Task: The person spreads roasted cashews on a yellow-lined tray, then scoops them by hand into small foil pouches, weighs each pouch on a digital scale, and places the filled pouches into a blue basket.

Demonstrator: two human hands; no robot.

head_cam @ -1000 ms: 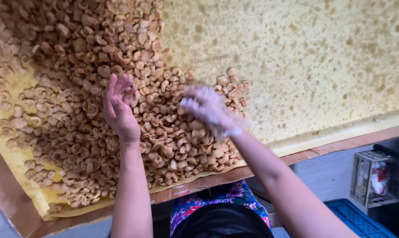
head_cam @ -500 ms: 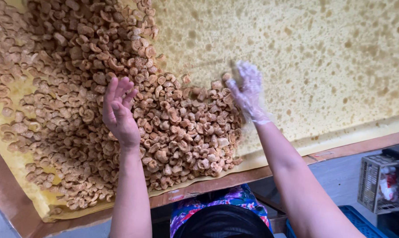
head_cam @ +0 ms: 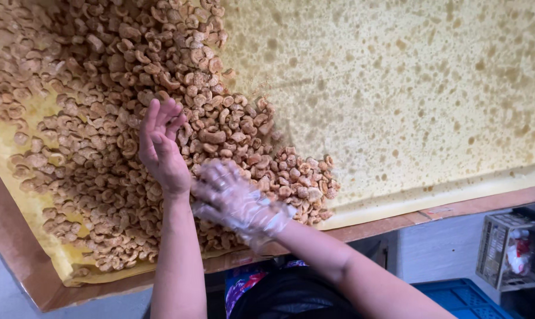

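Down low, left hand [head_cam: 161,147] and gloved right hand [head_cam: 235,201], fingers spread, touch fried snack pieces [head_cam: 161,88].

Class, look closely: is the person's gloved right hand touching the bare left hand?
Cannot tell. In the head view the right hand in its clear glove sits right beside the left hand near its wrist over the fried snack pieces, but motion blur hides any contact or gap.

A small food-production workshop is suggested: a great heap of fried snack pieces [head_cam: 131,118] is spread over oil-spotted yellow paper [head_cam: 409,100] on a broad wooden-rimmed table [head_cam: 480,204], and a clear plastic glove [head_cam: 238,204] is worn for handling.
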